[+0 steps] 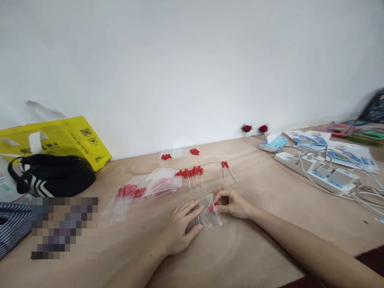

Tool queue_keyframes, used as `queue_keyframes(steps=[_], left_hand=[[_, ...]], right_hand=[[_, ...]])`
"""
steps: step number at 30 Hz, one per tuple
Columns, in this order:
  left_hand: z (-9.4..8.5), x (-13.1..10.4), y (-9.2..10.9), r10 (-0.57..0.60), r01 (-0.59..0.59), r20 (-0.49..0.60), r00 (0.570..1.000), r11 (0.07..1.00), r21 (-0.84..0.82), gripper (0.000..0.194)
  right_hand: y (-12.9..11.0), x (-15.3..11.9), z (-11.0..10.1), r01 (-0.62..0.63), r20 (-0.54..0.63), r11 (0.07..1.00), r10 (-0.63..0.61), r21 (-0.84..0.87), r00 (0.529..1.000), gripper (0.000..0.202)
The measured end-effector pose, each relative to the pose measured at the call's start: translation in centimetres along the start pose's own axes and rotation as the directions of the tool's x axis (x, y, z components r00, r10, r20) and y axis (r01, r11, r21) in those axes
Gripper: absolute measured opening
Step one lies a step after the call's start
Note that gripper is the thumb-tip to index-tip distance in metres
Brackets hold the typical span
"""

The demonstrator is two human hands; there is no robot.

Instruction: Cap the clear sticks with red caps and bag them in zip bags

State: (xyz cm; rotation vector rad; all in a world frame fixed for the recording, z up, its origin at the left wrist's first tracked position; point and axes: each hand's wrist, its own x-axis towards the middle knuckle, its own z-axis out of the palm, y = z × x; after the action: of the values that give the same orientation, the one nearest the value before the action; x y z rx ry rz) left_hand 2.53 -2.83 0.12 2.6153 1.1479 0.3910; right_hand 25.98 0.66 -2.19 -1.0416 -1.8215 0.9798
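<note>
A small clear zip bag [207,218] lies flat on the table between my hands. My left hand [183,226] rests at its left edge, fingers spread and fingertips touching the plastic. With thumb and forefinger, my right hand [229,203] pinches the red bulb of a dropper [216,204] at the bag's right side; some red shows through the plastic, and the thin tube is hard to make out. Beyond my hands lies a row of red-bulbed droppers [193,176], with two more droppers [225,165] apart on the right. Filled bags [162,182] are piled to the left.
Another bag [180,153] with red bulbs lies near the wall. Left stand a yellow bag [75,134] and a black bag [66,172]. On the right are a power strip [315,174] with tangled cables, a tissue pack [273,143] and printed packets [351,156]. Two red roses [255,128] lie at the back.
</note>
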Motion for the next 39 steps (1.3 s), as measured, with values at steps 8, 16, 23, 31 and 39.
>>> queue_keyframes(steps=[8,16,23,31,39], left_hand=[[-0.1,0.0,0.2,-0.002,0.002,-0.026,1.000,1.000,-0.015,0.049],[-1.1,-0.6,-0.4,-0.053,0.039,-0.084,0.995,0.988,-0.151,0.034],[-1.0,-0.6,-0.5,-0.036,0.025,-0.069,0.997,0.989,-0.147,0.031],[-0.9,-0.5,-0.6,-0.024,0.014,-0.075,0.997,0.991,-0.131,0.031],[-0.7,-0.4,-0.6,-0.031,0.023,-0.058,0.998,0.991,-0.134,0.032]], right_hand=[[-1.2,0.0,1.8,-0.164,0.116,0.930,0.132,0.329,0.984,0.038],[0.1,0.5,-0.1,-0.229,0.068,0.919,0.219,0.320,0.973,0.042],[-0.1,0.3,-0.2,-0.116,0.123,0.976,0.094,0.185,0.988,0.018],[0.1,0.1,0.2,0.042,0.105,0.998,-0.036,-0.054,0.994,0.020],[0.8,0.4,1.1,-0.220,0.102,0.960,0.205,0.174,0.973,0.031]])
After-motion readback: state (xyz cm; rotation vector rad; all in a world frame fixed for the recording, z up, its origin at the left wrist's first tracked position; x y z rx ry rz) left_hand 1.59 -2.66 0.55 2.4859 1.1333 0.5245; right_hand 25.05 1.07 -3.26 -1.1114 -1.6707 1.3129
